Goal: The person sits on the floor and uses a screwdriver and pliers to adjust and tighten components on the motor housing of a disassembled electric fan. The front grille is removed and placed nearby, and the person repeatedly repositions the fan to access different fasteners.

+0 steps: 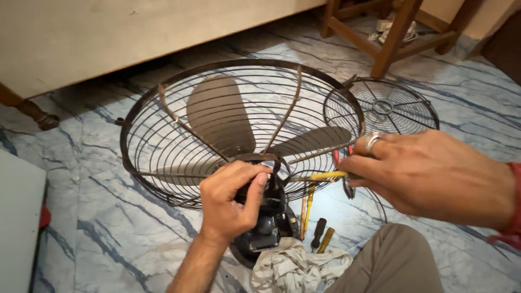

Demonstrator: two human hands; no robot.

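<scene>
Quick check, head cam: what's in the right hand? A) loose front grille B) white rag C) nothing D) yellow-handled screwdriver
D. The right hand pinches a yellow-handled screwdriver pointed toward the fan's motor housing, which the left hand grips; the rag and the loose grille lie on the floor.

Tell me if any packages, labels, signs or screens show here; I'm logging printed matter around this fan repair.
None can be made out.
Left hand: grips the fan's black motor housing behind the rear wire guard.
Right hand: holds a yellow-handled screwdriver toward the motor.
Loose front grille: round, dark wire, lying on the marble floor.
</scene>
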